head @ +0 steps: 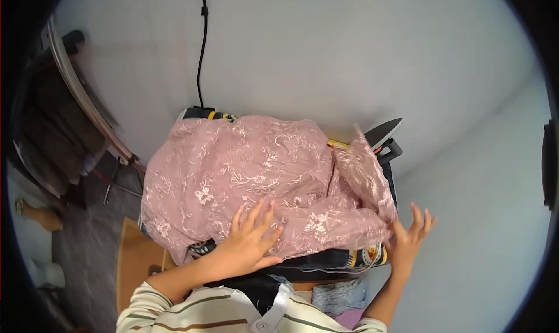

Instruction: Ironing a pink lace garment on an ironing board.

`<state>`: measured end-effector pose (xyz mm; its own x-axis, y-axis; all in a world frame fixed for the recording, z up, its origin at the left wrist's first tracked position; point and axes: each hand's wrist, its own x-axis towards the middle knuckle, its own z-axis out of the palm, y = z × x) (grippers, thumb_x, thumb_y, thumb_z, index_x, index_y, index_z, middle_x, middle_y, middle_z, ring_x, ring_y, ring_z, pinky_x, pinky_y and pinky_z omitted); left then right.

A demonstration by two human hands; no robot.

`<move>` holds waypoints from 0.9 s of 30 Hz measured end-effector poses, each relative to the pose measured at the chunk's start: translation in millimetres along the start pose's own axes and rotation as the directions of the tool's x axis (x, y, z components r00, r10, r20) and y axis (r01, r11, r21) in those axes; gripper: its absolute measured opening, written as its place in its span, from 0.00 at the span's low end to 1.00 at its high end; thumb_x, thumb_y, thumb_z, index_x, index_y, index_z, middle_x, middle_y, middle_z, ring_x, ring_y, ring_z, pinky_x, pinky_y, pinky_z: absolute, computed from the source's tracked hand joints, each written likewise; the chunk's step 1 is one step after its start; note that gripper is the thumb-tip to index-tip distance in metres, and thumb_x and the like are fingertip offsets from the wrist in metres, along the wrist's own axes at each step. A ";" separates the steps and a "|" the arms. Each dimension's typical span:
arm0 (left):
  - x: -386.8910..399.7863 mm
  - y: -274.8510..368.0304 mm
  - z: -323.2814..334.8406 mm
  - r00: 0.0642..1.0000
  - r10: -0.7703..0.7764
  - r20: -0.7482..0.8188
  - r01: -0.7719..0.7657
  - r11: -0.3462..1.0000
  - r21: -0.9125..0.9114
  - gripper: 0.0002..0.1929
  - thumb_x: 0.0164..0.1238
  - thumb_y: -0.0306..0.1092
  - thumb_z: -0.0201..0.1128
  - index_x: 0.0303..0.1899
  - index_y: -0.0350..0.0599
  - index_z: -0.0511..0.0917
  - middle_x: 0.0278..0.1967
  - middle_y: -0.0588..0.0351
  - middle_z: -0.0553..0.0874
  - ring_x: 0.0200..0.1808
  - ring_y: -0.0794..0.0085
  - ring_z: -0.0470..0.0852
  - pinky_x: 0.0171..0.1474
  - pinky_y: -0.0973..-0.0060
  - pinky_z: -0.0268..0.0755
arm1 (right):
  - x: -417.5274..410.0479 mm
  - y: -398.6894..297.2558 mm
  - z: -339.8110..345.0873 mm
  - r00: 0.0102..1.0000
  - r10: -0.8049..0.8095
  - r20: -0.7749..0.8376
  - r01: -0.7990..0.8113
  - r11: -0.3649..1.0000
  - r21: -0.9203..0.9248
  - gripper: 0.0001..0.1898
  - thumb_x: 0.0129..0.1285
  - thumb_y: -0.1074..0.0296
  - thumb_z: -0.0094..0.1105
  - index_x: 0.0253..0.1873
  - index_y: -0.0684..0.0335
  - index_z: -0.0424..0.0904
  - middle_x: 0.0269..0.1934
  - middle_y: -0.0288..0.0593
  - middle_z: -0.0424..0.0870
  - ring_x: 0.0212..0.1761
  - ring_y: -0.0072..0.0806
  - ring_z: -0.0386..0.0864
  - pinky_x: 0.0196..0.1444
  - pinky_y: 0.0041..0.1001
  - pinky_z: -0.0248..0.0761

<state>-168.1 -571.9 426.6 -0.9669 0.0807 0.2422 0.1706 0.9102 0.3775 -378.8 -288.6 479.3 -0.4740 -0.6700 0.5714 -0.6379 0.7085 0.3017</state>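
Note:
A pink embroidered sheer garment (257,167) lies spread over a dark patterned cloth (319,261) on a raised surface. My left hand (251,239) rests on the garment near its front middle, palm down with fingers apart. At the right end, my right hand (410,237) touches the end of a sleeve-like part of the garment; the thumb is at the fabric and the other fingers are raised. Whether it pinches the fabric cannot be told. A clothes iron (384,138) stands tilted at the back right corner, beside a bunched part of the garment.
A black cable (201,57) runs down the wall to the back left corner. Dark clothes (61,119) hang at the left near a curved metal rail (74,84). Below the front edge lie folded denim (340,296) and a wooden surface (133,263). A person's foot (43,217) shows far left.

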 end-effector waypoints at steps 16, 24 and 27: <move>106.4 -62.2 10.1 0.982 -0.094 -0.165 0.133 0.960 0.247 0.36 0.62 0.55 0.60 0.63 0.34 0.68 0.71 0.29 0.48 0.73 0.39 0.45 0.68 0.37 0.36 | 25.9 -53.7 28.8 0.944 0.202 -0.261 -0.088 0.917 0.389 0.04 0.52 0.67 0.63 0.34 0.55 0.85 0.57 0.48 0.72 0.65 0.50 0.58 0.71 0.53 0.41; 76.0 -63.2 -9.1 0.967 -0.169 -0.191 0.202 0.964 0.173 0.37 0.63 0.56 0.59 0.64 0.34 0.67 0.70 0.26 0.45 0.73 0.35 0.43 0.68 0.37 0.33 | 164.6 -76.7 158.1 0.955 -0.184 0.231 0.087 0.923 0.374 0.18 0.50 0.60 0.64 0.46 0.60 0.83 0.63 0.52 0.66 0.70 0.55 0.53 0.72 0.55 0.42; 54.8 -67.1 -16.7 0.950 -0.252 -0.186 0.284 0.944 0.170 0.36 0.64 0.56 0.59 0.64 0.34 0.67 0.71 0.25 0.45 0.72 0.34 0.43 0.68 0.38 0.33 | 177.7 -93.0 198.4 0.924 -0.177 0.338 0.038 0.924 0.380 0.19 0.50 0.59 0.63 0.46 0.61 0.83 0.64 0.54 0.66 0.72 0.57 0.51 0.73 0.55 0.41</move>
<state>-229.4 -635.3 429.5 -0.9259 -0.2282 0.3012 -0.1455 0.9509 0.2731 -524.2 -517.4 401.4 -0.5308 -0.8194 0.2165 -0.8380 0.5456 0.0105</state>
